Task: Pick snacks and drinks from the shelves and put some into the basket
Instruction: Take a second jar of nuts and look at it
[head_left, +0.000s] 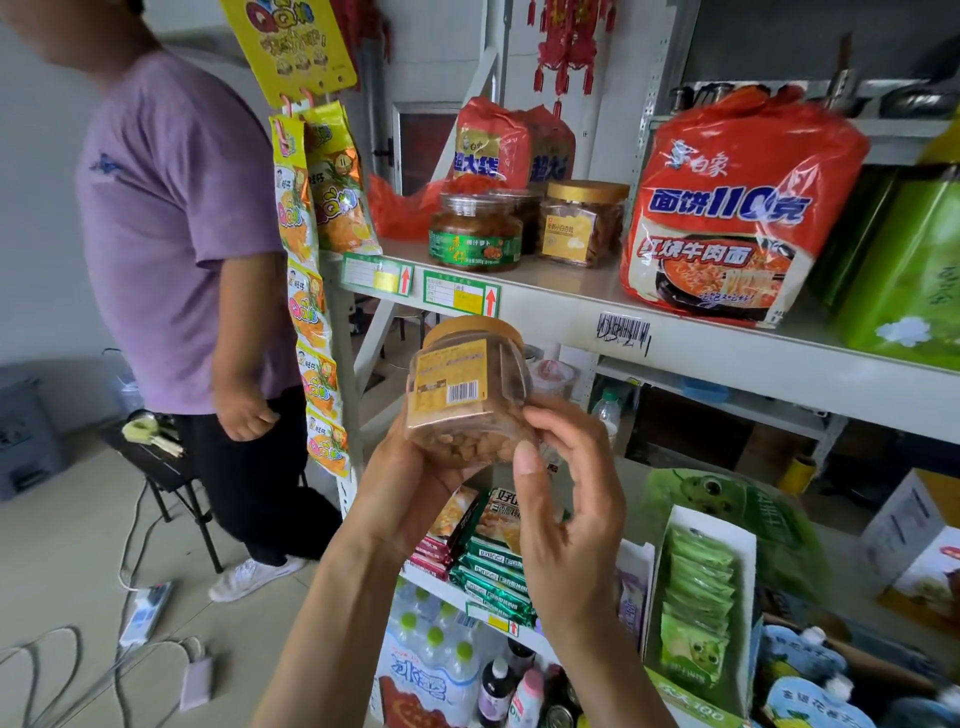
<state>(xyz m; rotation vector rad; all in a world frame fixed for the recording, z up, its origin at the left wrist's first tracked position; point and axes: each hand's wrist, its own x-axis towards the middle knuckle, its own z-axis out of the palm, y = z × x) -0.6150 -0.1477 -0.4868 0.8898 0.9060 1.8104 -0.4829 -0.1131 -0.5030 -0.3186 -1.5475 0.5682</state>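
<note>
Both hands are clamped on a clear plastic snack jar with a tan lid and yellow label (467, 387), tilted in open air before the shelf edge: the left hand (410, 488) cups its base, the right hand (566, 499) pinches its side. Just beyond, the white metal shelf (571, 306) carries a matching tan-lidded jar (582, 223) and a red noodle multipack (737, 208) overhanging the front edge.
</note>
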